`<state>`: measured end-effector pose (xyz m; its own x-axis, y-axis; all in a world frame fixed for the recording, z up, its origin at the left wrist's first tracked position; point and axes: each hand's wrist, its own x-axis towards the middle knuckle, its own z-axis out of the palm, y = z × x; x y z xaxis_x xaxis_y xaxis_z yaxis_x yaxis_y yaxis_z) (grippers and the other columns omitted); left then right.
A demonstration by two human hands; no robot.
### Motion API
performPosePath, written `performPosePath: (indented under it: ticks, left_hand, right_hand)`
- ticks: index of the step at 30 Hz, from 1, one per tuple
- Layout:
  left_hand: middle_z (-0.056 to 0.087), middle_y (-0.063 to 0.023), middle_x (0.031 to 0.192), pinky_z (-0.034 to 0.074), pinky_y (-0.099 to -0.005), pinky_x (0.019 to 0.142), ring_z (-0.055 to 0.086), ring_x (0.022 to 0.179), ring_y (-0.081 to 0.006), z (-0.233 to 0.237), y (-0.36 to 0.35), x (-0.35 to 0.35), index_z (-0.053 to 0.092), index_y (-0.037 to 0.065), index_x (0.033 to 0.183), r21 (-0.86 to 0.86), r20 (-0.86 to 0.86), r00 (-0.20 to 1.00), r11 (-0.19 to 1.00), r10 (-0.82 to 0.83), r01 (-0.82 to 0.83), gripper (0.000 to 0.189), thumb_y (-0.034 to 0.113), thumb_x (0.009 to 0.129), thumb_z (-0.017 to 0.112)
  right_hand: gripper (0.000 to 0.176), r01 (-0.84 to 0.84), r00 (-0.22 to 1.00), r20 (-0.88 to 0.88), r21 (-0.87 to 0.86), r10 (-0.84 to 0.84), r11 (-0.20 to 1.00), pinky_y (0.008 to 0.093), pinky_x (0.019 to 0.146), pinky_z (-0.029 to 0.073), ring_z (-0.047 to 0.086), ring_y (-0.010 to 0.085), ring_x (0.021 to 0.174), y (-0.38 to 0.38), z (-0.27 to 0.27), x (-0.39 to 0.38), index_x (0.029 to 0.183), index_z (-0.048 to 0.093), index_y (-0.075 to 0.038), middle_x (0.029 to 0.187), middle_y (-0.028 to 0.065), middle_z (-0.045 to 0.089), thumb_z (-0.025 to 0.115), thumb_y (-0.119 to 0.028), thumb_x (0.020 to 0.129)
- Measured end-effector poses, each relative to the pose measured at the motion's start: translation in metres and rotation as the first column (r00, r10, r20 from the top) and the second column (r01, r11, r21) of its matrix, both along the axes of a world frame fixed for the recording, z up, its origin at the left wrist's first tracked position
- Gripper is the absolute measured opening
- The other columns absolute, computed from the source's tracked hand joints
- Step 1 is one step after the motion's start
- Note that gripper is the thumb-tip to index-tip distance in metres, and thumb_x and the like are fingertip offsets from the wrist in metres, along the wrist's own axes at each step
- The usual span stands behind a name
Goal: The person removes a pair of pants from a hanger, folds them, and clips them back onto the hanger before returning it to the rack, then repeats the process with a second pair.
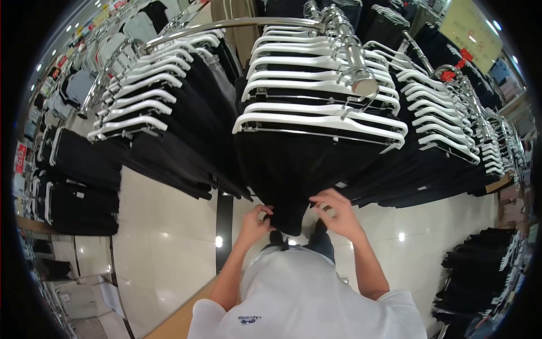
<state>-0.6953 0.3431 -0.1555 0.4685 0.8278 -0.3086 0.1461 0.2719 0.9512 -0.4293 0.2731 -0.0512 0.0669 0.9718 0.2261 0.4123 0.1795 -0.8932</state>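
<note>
Black trousers point(289, 192) hang in front of me from the nearest white hanger point(316, 123) on the middle rail, and their lower end narrows toward my body. My left hand point(255, 225) has its fingers curled in a pinch at the left edge of that lower end. On the opposite edge, a little higher, my right hand point(337, 213) pinches the black cloth between thumb and fingers. Behind this hanger, several more white hangers point(305, 62) with dark garments share the chrome rail point(355, 65).
Racks of dark trousers on white hangers stand to the left point(141, 121) and right point(446, 141). More black garments point(82, 181) hang at far left and lower right point(474, 277). A yellowish sign point(471, 34) is at upper right. Glossy tiles point(164, 237) cover the floor.
</note>
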Motion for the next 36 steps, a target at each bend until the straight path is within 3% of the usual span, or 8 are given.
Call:
performPosePath:
  ticks: [4, 8, 11, 15, 18, 23, 30, 36]
  left_hand:
    - [0.061, -0.0171, 0.135, 0.06, -0.0325, 0.08, 0.076, 0.097, -0.0255, 0.026, 0.021, 0.003, 0.058, -0.003, 0.109, 0.157, 0.183, 0.973, 0.973, 0.14, -0.17, 0.02, -0.012, 0.09, 0.056]
    - [0.053, -0.0137, 0.143, 0.053, -0.0352, 0.101, 0.058, 0.129, -0.0245, 0.076, 0.059, 0.017, 0.054, 0.003, 0.125, 0.585, 0.331, 0.853, 0.622, 0.403, -0.521, 0.038, -0.006, 0.091, 0.068]
    - [0.052, -0.013, 0.143, 0.043, -0.0405, 0.113, 0.049, 0.136, -0.0246, 0.122, 0.085, 0.026, 0.049, 0.004, 0.134, 0.729, 0.313, 0.865, 0.485, 0.392, -0.484, 0.053, 0.001, 0.089, 0.077]
    - [0.057, -0.011, 0.132, 0.039, -0.0373, 0.114, 0.055, 0.125, -0.0231, 0.137, 0.108, 0.032, 0.049, 0.003, 0.137, 0.693, 0.31, 0.909, 0.588, 0.279, -0.417, 0.065, 0.012, 0.084, 0.087]
    - [0.058, -0.0076, 0.119, 0.039, -0.0356, 0.112, 0.056, 0.115, -0.0199, 0.148, 0.113, 0.033, 0.055, 0.002, 0.13, 0.653, 0.261, 0.919, 0.648, 0.295, -0.393, 0.057, 0.01, 0.083, 0.087]
    - [0.061, -0.004, 0.108, 0.048, -0.03, 0.096, 0.059, 0.101, -0.015, 0.15, 0.117, 0.039, 0.065, 0.001, 0.109, 0.699, 0.273, 0.928, 0.61, 0.255, -0.373, 0.031, 0.007, 0.085, 0.084]
    - [0.072, -0.0061, 0.11, 0.05, -0.0293, 0.097, 0.066, 0.105, -0.0147, 0.152, 0.115, 0.028, 0.065, -0.001, 0.121, 0.584, 0.278, 0.944, 0.749, 0.18, -0.315, 0.037, -0.004, 0.086, 0.078]
    - [0.071, -0.0028, 0.105, 0.05, -0.0245, 0.091, 0.064, 0.1, -0.009, 0.123, 0.125, 0.024, 0.067, -0.002, 0.115, 0.423, 0.39, 0.911, 0.852, 0.136, -0.309, 0.022, -0.001, 0.093, 0.073]
  right_hand:
    - [0.032, 0.154, 0.843, 0.374, 0.518, -0.385, 0.841, 0.0358, 0.079, 0.057, 0.067, 0.0296, 0.096, 0.024, 0.031, 0.025, 0.11, 0.07, 0.002, 0.112, 0.0144, 0.067, 0.067, 0.013, 0.08]
    - [0.038, 0.133, 0.61, 0.587, 0.586, -0.532, 0.799, 0.0442, 0.099, 0.05, 0.062, 0.0325, 0.111, 0.048, 0.067, 0.021, 0.119, 0.067, 0.002, 0.119, 0.0147, 0.064, 0.07, 0.004, 0.081]
    - [0.038, 0.148, 0.565, 0.644, 0.536, -0.516, 0.831, 0.0464, 0.104, 0.043, 0.06, 0.0295, 0.108, 0.057, 0.07, 0.014, 0.121, 0.066, 0.0, 0.112, 0.0124, 0.063, 0.072, -0.006, 0.084]
    - [0.024, 0.118, 0.596, 0.608, 0.579, -0.524, 0.807, 0.0421, 0.084, 0.044, 0.059, 0.027, 0.091, 0.068, 0.06, 0.024, 0.1, 0.067, -0.004, 0.096, 0.007, 0.06, 0.076, -0.001, 0.077]
    - [0.019, 0.119, 0.592, 0.602, 0.592, -0.536, 0.797, 0.042, 0.085, 0.044, 0.059, 0.0272, 0.091, 0.069, 0.067, 0.027, 0.094, 0.067, -0.004, 0.096, 0.0069, 0.06, 0.076, -0.001, 0.077]
    - [0.018, 0.169, 0.673, 0.48, 0.641, -0.563, 0.749, 0.0401, 0.081, 0.045, 0.059, 0.0276, 0.09, 0.068, 0.075, 0.027, 0.094, 0.067, -0.003, 0.095, 0.0066, 0.06, 0.075, 0.0, 0.079]
    - [0.033, 0.277, 0.681, 0.247, 0.784, -0.689, 0.555, 0.041, 0.079, 0.052, 0.062, 0.0332, 0.094, 0.062, 0.085, 0.034, 0.112, 0.066, -0.001, 0.105, 0.015, 0.064, 0.066, 0.013, 0.083]
    - [0.038, 0.04, 0.832, 0.324, 0.774, -0.45, 0.632, 0.0406, 0.077, 0.056, 0.066, 0.035, 0.091, 0.063, 0.076, 0.015, 0.108, 0.067, 0.001, 0.103, 0.0156, 0.067, 0.064, 0.015, 0.073]
